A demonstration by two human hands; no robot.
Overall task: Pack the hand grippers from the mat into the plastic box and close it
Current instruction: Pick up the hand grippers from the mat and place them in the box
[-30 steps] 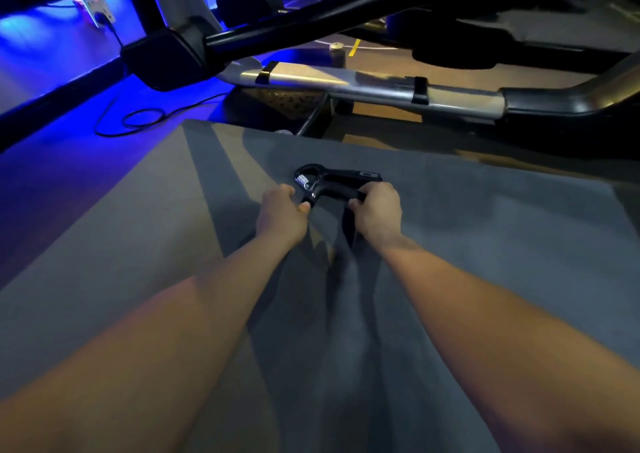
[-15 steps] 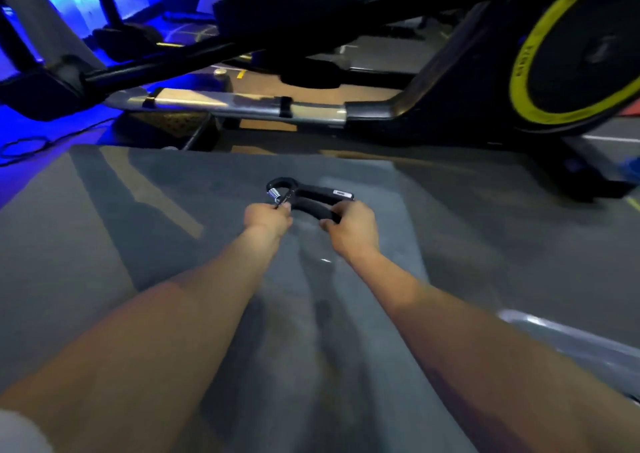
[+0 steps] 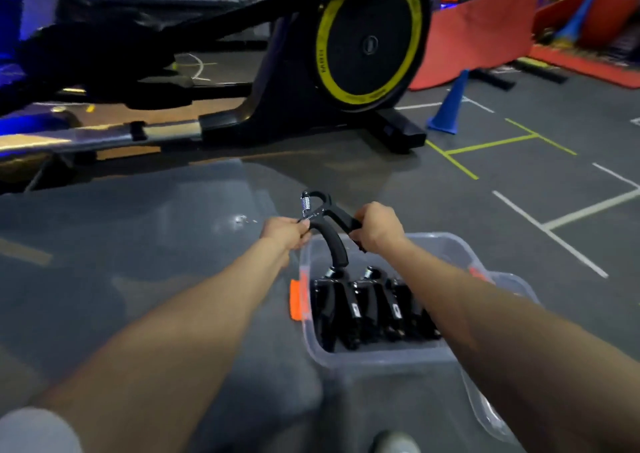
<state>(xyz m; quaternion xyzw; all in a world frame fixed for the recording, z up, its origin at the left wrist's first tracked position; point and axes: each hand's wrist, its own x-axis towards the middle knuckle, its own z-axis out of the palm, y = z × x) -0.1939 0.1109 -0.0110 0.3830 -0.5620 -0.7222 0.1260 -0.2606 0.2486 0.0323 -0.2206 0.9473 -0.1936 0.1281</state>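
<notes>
Between both hands, hand gripper

We see a black hand gripper with a silver coil spring at its top, held in the air above the far end of the plastic box. The box is clear, open-topped, with orange latches, standing beside the grey mat. A row of black packed grippers stands inside it.
</notes>
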